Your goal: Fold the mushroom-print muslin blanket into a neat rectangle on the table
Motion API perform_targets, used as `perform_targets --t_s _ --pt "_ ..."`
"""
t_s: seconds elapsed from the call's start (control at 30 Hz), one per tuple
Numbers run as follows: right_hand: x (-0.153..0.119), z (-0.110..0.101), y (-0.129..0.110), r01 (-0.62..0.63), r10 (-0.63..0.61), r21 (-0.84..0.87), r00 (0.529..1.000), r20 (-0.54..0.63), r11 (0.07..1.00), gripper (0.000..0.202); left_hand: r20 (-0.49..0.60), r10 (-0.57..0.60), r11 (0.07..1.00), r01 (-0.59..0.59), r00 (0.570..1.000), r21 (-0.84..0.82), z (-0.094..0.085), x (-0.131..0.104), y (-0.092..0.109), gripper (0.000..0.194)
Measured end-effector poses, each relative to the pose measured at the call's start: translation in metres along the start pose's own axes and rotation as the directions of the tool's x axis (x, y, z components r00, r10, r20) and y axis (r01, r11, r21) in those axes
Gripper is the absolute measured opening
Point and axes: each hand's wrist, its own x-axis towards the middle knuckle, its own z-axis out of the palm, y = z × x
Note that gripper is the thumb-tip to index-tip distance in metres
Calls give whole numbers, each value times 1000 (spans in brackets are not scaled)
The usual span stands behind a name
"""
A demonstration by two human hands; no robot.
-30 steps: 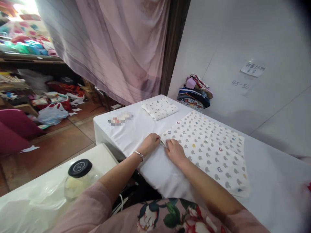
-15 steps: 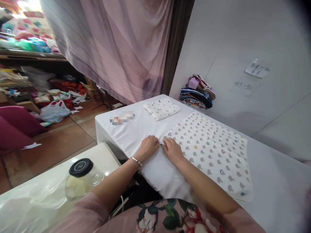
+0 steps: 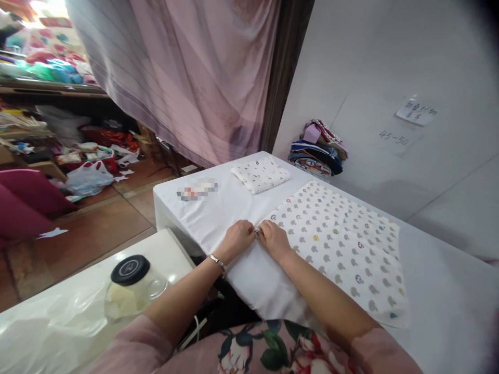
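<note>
A white cloth with grey and a few coloured mushroom-like prints [image 3: 343, 244] lies spread out on the white-covered table [image 3: 440, 291]. My left hand [image 3: 237, 241] and my right hand [image 3: 275, 240] meet at its near left edge, fingertips almost touching. Both are closed in a pinch on a small bit of the cloth's edge between them. The fingers hide most of what is gripped. My right forearm passes over the near side of the cloth. Behind the hands rests a folded white cloth with small dark prints [image 3: 260, 175].
A pixelated item [image 3: 197, 190] lies on the table's left part. At the lower left, a glass jar with a black lid [image 3: 130, 270] stands on a white side table [image 3: 171, 249]. Folded clothes [image 3: 316, 150] are stacked against the wall. A pink curtain [image 3: 202, 78] hangs behind.
The hands remain pinched together at the cloth's edge, with a slight shift of the fingers. The whole view has moved a little; the cloths look unchanged.
</note>
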Motion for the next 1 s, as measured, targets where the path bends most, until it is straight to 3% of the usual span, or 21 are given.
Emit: perform_targets --t_s 0.43,0.63,0.77,1.0 --pt "8 -1 -1 -40 40 -23 999 -1 999 8 16 10 1000 -9 1000 -26 1 -2 4 12" --pt "11 1 0 -39 38 -39 999 -9 998 7 49 4 981 6 999 -196 -2 0 -2 11" --pt "12 -1 0 -31 31 -24 999 -7 999 7 47 -10 976 20 999 -217 -7 3 0 17" --pt "12 -2 2 -25 25 -27 1000 1 999 9 14 35 940 -28 999 -339 5 6 0 24"
